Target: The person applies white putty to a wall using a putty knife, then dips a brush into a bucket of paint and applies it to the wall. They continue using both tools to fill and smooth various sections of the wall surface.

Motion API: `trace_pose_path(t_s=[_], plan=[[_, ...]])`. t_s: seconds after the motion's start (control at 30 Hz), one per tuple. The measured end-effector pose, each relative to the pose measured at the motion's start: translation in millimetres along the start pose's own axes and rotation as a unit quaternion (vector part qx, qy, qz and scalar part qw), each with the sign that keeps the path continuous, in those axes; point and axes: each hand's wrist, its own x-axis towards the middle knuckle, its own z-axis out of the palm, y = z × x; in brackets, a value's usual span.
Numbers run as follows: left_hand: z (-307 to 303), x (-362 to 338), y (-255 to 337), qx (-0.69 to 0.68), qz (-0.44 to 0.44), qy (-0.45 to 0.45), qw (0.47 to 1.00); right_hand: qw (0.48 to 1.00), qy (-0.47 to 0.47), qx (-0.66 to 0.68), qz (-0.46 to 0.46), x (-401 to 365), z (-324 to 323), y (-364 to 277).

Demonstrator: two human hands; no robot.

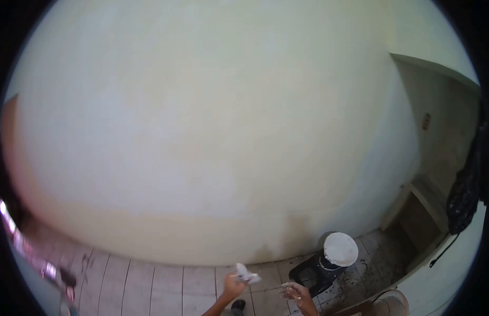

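My left hand (234, 287) is low in the middle of the view, its fingers closed around a whitish object (246, 274). That object looks coated in white paste; its exact kind is too small to make out. To the right is my right hand (297, 295), smeared with white on the fingers. Those fingers are loosely bent and apart, with nothing visible in them. Just beyond my right hand, a bucket of white paste (341, 249) stands on a black stool (311, 276).
A large wall (192, 131) with patchy pale areas fills the view ahead. Grey floor tiles (168, 284) run along its foot, with dark specks near the stool. At right are a recessed opening (444, 110), a hanging black bag (463, 203) and a round woven item (394, 301).
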Motion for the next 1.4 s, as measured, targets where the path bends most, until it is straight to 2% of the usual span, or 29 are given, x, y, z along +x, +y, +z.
trace_pose_path(t_s=[0.03, 0.07, 0.13, 0.17, 0.23, 0.33, 0.43, 0.53, 0.57, 0.67, 0.77, 0.87, 0.97, 1.07, 1.1, 1.17, 1.27, 1.4], plan=[[-35, -45, -7, 0.042, -0.055, 0.044, 0.997, 1.000, -0.013, 0.015, 0.000, -17, 14, -5], [-62, -88, -4, 0.079, -0.113, 0.091, 0.986, 0.998, -0.053, 0.003, 0.036, -31, 24, -8], [-123, -141, 65, 0.197, -0.161, 0.128, 0.959, 0.986, -0.131, -0.012, 0.098, -50, 55, -3], [-142, -185, 77, 0.223, -0.168, 0.137, 0.950, 0.984, -0.150, -0.038, 0.090, -76, 76, -1], [-175, -235, 99, 0.270, -0.157, 0.162, 0.936, 0.977, -0.187, -0.096, 0.040, -108, 125, -15], [-210, -287, 163, 0.302, -0.104, 0.122, 0.940, 0.976, -0.213, -0.030, 0.012, -175, 200, -10], [-226, -324, 202, 0.301, -0.034, 0.074, 0.950, 0.975, -0.209, -0.073, 0.034, -237, 266, -8], [-241, -377, 233, 0.323, 0.011, 0.076, 0.943, 0.954, -0.187, -0.210, -0.100, -306, 323, -35], [-252, -393, 244, 0.321, 0.002, 0.070, 0.945, 0.939, -0.184, -0.250, -0.147, -324, 339, -44], [-295, -453, 277, 0.321, -0.035, 0.058, 0.945, 0.879, -0.225, -0.396, -0.141, -376, 385, -57], [-358, -529, 302, 0.355, -0.082, 0.078, 0.928, 0.855, -0.228, -0.369, -0.284, -425, 448, -32], [-425, -600, 325, 0.407, -0.105, 0.124, 0.899, 0.857, -0.240, -0.326, -0.320, -482, 523, -7], [-483, -666, 356, 0.446, -0.157, 0.147, 0.869, 0.888, -0.187, -0.281, -0.313, -534, 579, 22], [-531, -754, 348, 0.478, -0.198, 0.165, 0.840, 0.879, -0.204, -0.386, -0.191, -582, 599, 35], [-546, -788, 340, 0.489, -0.214, 0.173, 0.828, 0.878, -0.210, -0.389, -0.185, -593, 609, 30], [-573, -840, 327, 0.365, -0.301, 0.222, 0.853, 0.874, -0.219, -0.403, -0.162, -620, 607, 15], [-592, -854, 367, 0.187, -0.382, 0.310, 0.850, 0.847, -0.196, -0.460, -0.180, -646, 592, 13], [-600, -836, 407, 0.257, -0.276, 0.274, 0.885, 0.835, -0.158, -0.502, -0.161, -678, 578, 12]])
